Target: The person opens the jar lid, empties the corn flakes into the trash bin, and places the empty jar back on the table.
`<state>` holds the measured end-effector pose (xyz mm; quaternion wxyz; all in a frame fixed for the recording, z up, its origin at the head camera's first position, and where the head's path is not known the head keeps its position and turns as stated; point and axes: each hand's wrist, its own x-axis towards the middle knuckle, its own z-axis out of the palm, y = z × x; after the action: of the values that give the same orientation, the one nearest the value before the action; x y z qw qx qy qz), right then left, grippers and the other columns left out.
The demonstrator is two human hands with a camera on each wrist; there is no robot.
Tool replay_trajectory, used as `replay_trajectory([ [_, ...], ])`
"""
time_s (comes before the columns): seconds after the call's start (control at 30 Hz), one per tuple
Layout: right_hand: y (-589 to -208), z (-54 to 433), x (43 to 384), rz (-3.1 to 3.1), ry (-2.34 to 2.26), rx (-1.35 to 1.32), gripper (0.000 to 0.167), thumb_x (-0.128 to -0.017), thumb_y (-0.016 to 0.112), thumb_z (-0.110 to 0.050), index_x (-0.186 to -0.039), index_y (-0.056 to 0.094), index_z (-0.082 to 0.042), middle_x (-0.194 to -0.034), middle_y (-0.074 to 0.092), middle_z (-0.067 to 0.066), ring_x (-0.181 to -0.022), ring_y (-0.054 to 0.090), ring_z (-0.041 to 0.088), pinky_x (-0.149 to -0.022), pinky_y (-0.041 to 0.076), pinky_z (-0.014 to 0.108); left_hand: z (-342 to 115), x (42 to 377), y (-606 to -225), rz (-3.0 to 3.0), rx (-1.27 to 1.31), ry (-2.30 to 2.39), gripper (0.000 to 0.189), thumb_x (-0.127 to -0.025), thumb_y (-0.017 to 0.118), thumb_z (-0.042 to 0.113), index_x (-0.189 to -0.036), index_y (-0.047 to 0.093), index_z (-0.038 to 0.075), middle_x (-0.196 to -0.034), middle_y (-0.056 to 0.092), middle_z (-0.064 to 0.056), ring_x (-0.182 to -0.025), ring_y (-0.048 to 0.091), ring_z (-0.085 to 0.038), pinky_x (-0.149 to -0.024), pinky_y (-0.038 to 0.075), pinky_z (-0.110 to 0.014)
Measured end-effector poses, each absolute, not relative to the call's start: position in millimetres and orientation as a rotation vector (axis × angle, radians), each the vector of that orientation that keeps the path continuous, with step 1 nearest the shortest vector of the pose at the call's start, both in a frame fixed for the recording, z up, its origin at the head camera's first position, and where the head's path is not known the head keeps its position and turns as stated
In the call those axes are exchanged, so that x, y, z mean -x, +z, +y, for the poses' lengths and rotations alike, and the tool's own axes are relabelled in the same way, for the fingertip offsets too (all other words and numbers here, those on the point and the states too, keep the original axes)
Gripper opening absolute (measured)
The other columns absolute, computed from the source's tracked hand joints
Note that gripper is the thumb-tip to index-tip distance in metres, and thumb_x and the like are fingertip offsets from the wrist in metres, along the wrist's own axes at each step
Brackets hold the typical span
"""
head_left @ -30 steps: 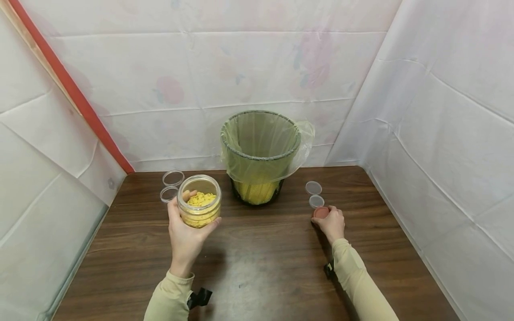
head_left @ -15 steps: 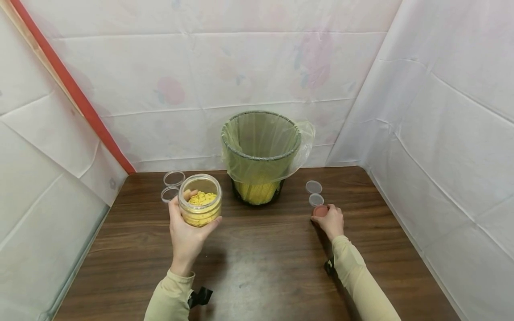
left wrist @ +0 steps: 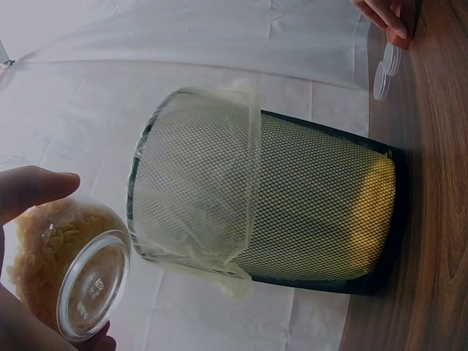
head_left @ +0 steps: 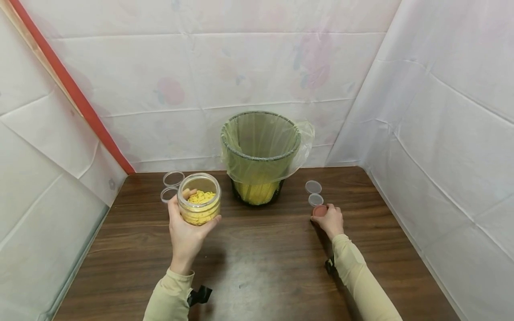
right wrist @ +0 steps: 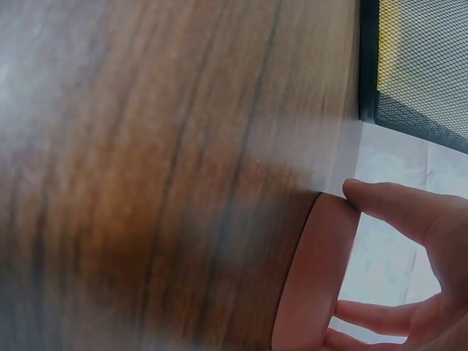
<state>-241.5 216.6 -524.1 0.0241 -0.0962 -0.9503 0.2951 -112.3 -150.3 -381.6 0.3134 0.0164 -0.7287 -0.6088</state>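
My left hand [head_left: 186, 240] grips a clear jar [head_left: 200, 213], lifted over the table on the left. Small yellow flat pieces [head_left: 202, 197] fill part of it, and its mouth has no lid on. In the left wrist view the jar [left wrist: 95, 281] is tilted, its round base toward the camera, thumb on one side. My right hand [head_left: 332, 222] holds a reddish-brown round lid [head_left: 319, 211] by its edge on the table at the right. The right wrist view shows thumb and fingers against that lid [right wrist: 316, 270], which lies flat on the wood.
A mesh wastebasket [head_left: 257, 194] with a pale yellow-green bag liner [head_left: 261, 169] stands at the back middle, something yellow low inside. Two clear discs [head_left: 313, 187] lie beyond the reddish lid. Two clear rings [head_left: 173, 178] lie behind the jar. White sheeting [head_left: 441, 133] walls the table [head_left: 257, 267].
The jar in my left hand has tipped very slightly and risen a touch. My right hand stays on the lid in nearly the same place.
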Motion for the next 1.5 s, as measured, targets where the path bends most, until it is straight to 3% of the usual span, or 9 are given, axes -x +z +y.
replay_trajectory([
  [0.37,-520.9,218.2,241.6,-2.990,0.896,0.281,0.078,-0.072,0.078,-0.030,-0.130,0.044,0.011,-0.120,0.046,0.037,-0.107,0.049,0.051,-0.086,0.046,0.055,-150.0,112.8,-379.3,-1.925,-0.050,-1.585,0.087,-0.053,0.084,-0.011,-0.127,0.040,-0.006,-0.127,0.055,-0.016,-0.112,0.050,-0.021,-0.093,0.037,-0.014],
  [0.57,-515.5,216.7,240.9,-2.959,0.900,0.277,0.076,-0.077,0.073,-0.034,-0.131,0.043,0.010,-0.128,0.036,0.040,-0.113,0.039,0.057,-0.092,0.040,0.059,-150.1,114.1,-377.9,-1.913,-0.039,-1.590,0.086,-0.052,0.084,-0.012,-0.126,0.041,-0.007,-0.127,0.054,-0.017,-0.112,0.050,-0.022,-0.094,0.037,-0.015],
  [0.7,-507.0,212.4,241.0,-2.849,0.899,0.239,0.071,-0.079,0.071,-0.031,-0.131,0.044,0.010,-0.132,0.033,0.040,-0.120,0.034,0.056,-0.099,0.034,0.059,-150.6,116.1,-376.3,-1.912,-0.030,-1.579,0.085,-0.052,0.084,-0.012,-0.125,0.042,-0.007,-0.127,0.054,-0.017,-0.113,0.050,-0.023,-0.095,0.037,-0.015],
  [0.9,-477.0,199.1,242.4,-2.643,0.967,0.117,0.057,-0.087,0.065,-0.027,-0.131,0.047,0.004,-0.135,0.035,0.032,-0.120,0.037,0.050,-0.098,0.035,0.058,-151.9,120.9,-371.1,-1.924,-0.020,-1.550,0.083,-0.052,0.084,-0.011,-0.125,0.043,-0.006,-0.127,0.054,-0.018,-0.114,0.049,-0.026,-0.096,0.035,-0.015],
  [1.2,-427.0,175.7,250.1,-2.434,1.019,-0.030,0.033,-0.094,0.055,-0.036,-0.109,0.060,-0.007,-0.098,0.063,0.009,-0.091,0.060,0.027,-0.081,0.046,0.042,-152.6,130.4,-361.8,-1.925,0.013,-1.586,0.083,-0.054,0.083,-0.012,-0.126,0.041,-0.008,-0.126,0.055,-0.019,-0.114,0.051,-0.028,-0.095,0.038,-0.016],
  [1.3,-415.1,167.5,254.6,-2.400,1.031,-0.043,0.032,-0.095,0.054,-0.039,-0.104,0.061,-0.009,-0.093,0.064,0.005,-0.085,0.061,0.022,-0.076,0.047,0.039,-152.0,133.5,-358.9,-1.922,0.021,-1.585,0.083,-0.054,0.083,-0.012,-0.126,0.041,-0.008,-0.125,0.055,-0.019,-0.114,0.051,-0.028,-0.094,0.039,-0.016],
  [1.5,-391.5,154.9,263.3,-2.392,1.067,-0.030,0.035,-0.094,0.052,-0.044,-0.101,0.066,-0.012,-0.089,0.068,0.005,-0.082,0.064,0.021,-0.072,0.049,0.039,-156.3,147.4,-368.7,-1.931,-0.007,-1.522,0.087,-0.051,0.087,-0.006,-0.127,0.045,0.000,-0.124,0.059,-0.012,-0.110,0.052,-0.017,-0.093,0.038,-0.018],
])
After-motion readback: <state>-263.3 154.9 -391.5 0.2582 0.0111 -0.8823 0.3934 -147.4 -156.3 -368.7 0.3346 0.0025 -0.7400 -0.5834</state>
